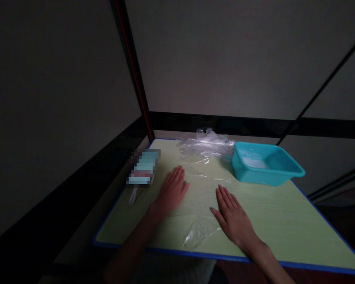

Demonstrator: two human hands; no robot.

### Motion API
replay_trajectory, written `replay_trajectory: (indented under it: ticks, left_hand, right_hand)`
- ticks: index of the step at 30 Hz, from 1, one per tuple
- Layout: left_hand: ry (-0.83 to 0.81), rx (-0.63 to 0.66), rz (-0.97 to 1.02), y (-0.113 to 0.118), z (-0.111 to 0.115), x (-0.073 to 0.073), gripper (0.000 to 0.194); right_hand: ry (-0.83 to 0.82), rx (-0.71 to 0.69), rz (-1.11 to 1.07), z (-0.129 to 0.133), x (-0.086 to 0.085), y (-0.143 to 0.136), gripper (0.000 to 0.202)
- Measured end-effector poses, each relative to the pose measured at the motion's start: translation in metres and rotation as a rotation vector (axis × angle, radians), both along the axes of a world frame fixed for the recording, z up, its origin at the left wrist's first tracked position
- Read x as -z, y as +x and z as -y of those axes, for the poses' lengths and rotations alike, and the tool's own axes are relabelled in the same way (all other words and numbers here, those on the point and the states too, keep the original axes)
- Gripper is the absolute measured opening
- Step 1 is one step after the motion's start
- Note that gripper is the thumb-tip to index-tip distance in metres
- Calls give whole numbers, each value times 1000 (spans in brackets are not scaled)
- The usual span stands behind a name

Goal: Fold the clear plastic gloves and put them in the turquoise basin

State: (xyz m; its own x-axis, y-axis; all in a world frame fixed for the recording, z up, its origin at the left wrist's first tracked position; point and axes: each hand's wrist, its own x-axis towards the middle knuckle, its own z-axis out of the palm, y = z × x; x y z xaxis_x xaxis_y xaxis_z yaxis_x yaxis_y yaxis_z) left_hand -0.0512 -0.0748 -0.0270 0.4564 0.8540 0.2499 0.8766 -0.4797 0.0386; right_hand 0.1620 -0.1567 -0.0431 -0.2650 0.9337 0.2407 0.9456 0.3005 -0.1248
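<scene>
A thin clear plastic bag (199,209) lies spread flat on the light green table (296,221). My left hand (171,191) is at the bag's left side, palm down with fingers stretched, slightly blurred. On the right side of the bag rests my right hand (232,217), also palm down, its thumb apart from the fingers. Neither hand grips anything. Behind the flat bag, a crumpled heap of clear plastic bags (208,144) sits at the table's far edge.
A turquoise plastic basin (263,175) stands at the back right with something white inside. At the left edge lies a pixelated object, seemingly a phone (144,167), with a white cord (133,196) beside it. Walls (213,59) close off the back and left.
</scene>
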Motion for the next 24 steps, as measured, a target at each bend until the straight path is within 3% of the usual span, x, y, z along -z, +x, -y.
replay_trajectory:
  ticks: [4,7,18,24]
  left_hand:
    - [-34,159,-4,38,2,-3,51]
    - [-50,167,-5,50,3,2,51]
    - [-27,29,-15,27,-20,8,48]
    - [-30,9,-26,26,-22,9,49]
  right_hand:
    - [14,-5,-2,0,2,1,60]
    - [8,-4,19,-1,2,1,60]
    - [-61,7,-18,0,-1,1,63]
    - [-97,0,-147,-20,-26,-10,59]
